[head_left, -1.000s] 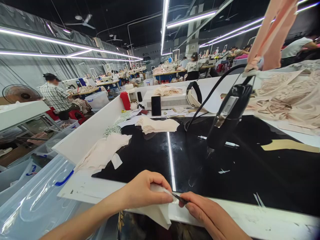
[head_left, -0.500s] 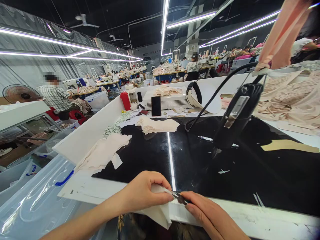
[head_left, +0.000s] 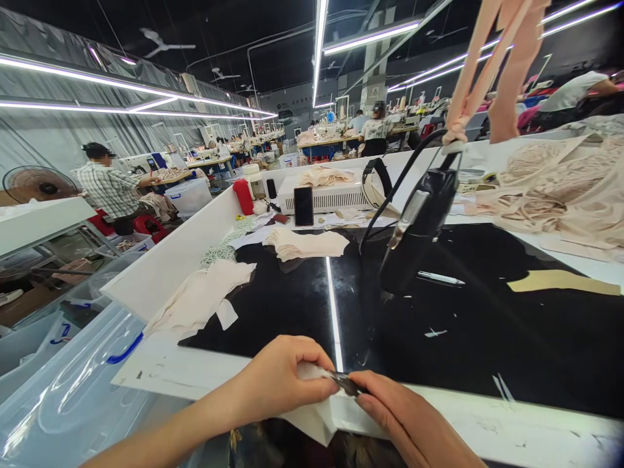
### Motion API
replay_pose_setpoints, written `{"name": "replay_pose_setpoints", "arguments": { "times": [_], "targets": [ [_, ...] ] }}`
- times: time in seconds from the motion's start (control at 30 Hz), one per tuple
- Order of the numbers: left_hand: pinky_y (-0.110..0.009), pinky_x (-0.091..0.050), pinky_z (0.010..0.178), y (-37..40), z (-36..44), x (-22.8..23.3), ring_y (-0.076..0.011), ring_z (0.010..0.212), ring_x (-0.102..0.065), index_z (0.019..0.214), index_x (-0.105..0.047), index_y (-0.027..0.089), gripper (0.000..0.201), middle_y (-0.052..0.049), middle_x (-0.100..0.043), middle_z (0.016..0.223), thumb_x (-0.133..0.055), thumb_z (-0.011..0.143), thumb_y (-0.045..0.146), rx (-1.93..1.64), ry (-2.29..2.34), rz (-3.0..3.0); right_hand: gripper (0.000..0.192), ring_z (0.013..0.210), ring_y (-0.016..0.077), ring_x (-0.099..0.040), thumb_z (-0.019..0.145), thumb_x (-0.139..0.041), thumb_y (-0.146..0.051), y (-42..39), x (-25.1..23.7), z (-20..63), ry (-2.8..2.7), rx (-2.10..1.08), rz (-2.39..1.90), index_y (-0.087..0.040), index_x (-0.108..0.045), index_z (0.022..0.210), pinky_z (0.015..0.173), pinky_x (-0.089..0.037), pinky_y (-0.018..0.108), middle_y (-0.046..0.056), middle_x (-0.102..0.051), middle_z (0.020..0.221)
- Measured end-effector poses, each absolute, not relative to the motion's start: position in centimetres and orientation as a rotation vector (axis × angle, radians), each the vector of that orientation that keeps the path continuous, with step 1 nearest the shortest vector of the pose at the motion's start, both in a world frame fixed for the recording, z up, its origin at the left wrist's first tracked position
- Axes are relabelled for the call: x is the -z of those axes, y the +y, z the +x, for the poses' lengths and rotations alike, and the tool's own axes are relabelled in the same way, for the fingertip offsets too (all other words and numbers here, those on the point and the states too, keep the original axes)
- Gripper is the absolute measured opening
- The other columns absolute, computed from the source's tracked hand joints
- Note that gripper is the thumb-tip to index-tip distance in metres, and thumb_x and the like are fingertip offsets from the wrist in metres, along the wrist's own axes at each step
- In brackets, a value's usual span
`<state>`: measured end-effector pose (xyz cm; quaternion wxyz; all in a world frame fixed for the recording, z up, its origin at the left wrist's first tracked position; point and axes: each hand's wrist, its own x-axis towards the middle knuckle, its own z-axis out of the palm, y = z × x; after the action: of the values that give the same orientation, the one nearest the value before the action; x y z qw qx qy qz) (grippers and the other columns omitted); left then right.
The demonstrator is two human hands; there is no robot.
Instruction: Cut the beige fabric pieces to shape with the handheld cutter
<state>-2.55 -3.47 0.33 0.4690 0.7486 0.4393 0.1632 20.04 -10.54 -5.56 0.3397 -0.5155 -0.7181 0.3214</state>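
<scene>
Large factory hall — dark ceiling crossed by long LED strip lights (head_left: pixel 319 45) and ceiling fans (head_left: pixel 163 43). Grey sheeting (head_left: pixel 53 133) covers the left wall. Rows of sewing tables (head_left: pixel 336 139) recede into the distance; a pedestal fan (head_left: pixel 39 184) stands far left — beside a white worktop (head_left: pixel 41 224).

A garment factory floor: long rows of sewing stations (head_left: pixel 253 144) under strip lights (head_left: pixel 319 45), seated workers (head_left: pixel 110 188), and stacks of cut beige fabric pieces (head_left: pixel 307 244) on a black-topped bench (head_left: pixel 487 338).
</scene>
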Motion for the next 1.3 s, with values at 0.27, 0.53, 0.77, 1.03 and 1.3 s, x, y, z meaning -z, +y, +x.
{"name": "replay_pose_setpoints", "arguments": {
  "times": [0.27,0.53,0.77,1.03,1.3],
  "targets": [
    [-0.022,-0.043,0.072,-3.4,-2.5,-0.6,-0.0143,0.081,-0.065,0.082,-0.081,0.02,0.006,0.002,-0.073,0.085,-0.078,0.081,0.024,-0.394,1.1,1.873,0.049,0.095,0.0239,-0.082,0.11,-0.038,-0.059,-10.5,6.6,20.4,-1.843,-0.887,-1.393,-0.032,-0.079,0.113,0.082,-0.064,0.027,0.004,-0.085,0.104],
    [-0.023,-0.044,0.077,-3.2,-2.7,-0.5,-0.0147,0.082,-0.066,0.083,-0.081,0.021,0.004,0.002,-0.074,0.085,-0.077,0.083,0.022,-0.407,1.089,1.944,0.052,0.102,0.0255,-0.081,0.109,-0.038,-0.063,-10.5,6.2,20.5,-1.832,-0.999,-1.317,-0.032,-0.078,0.117,0.086,-0.064,0.029,0.005,-0.085,0.116],
    [-0.023,-0.044,0.079,-3.4,-2.8,-0.4,-0.0146,0.081,-0.066,0.082,-0.081,0.021,0.003,0.003,-0.073,0.083,-0.078,0.081,0.019,-0.406,1.08,1.989,0.059,0.091,0.0239,-0.08,0.108,-0.033,-0.069,-10.5,5.9,19.9,-1.811,-1.036,-1.283,-0.033,-0.079,0.116,0.081,-0.062,0.029,0.003,-0.085,0.108],
    [-0.024,-0.044,0.078,-3.6,-2.9,-0.5,-0.0151,0.081,-0.067,0.082,-0.081,0.022,0.004,0.002,-0.073,0.083,-0.078,0.082,0.02,-0.424,1.084,1.997,0.053,0.091,0.0221,-0.078,0.11,-0.034,-0.062,-10.1,6.2,19.7,-1.85,-1.067,-1.285,-0.031,-0.077,0.106,0.082,-0.061,0.027,0.003,-0.082,0.099],
    [-0.023,-0.044,0.079,-3.6,-2.8,-0.2,-0.0144,0.083,-0.066,0.082,-0.08,0.022,0.001,0.003,-0.073,0.085,-0.079,0.082,0.022,-0.426,1.078,1.982,0.048,0.091,0.0223,-0.077,0.111,-0.037,-0.056,-10.0,7.0,19.7,-1.847,-1.043,-1.309,-0.028,-0.075,0.103,0.08,-0.059,0.027,0.003,-0.081,0.096]
  ]
}}
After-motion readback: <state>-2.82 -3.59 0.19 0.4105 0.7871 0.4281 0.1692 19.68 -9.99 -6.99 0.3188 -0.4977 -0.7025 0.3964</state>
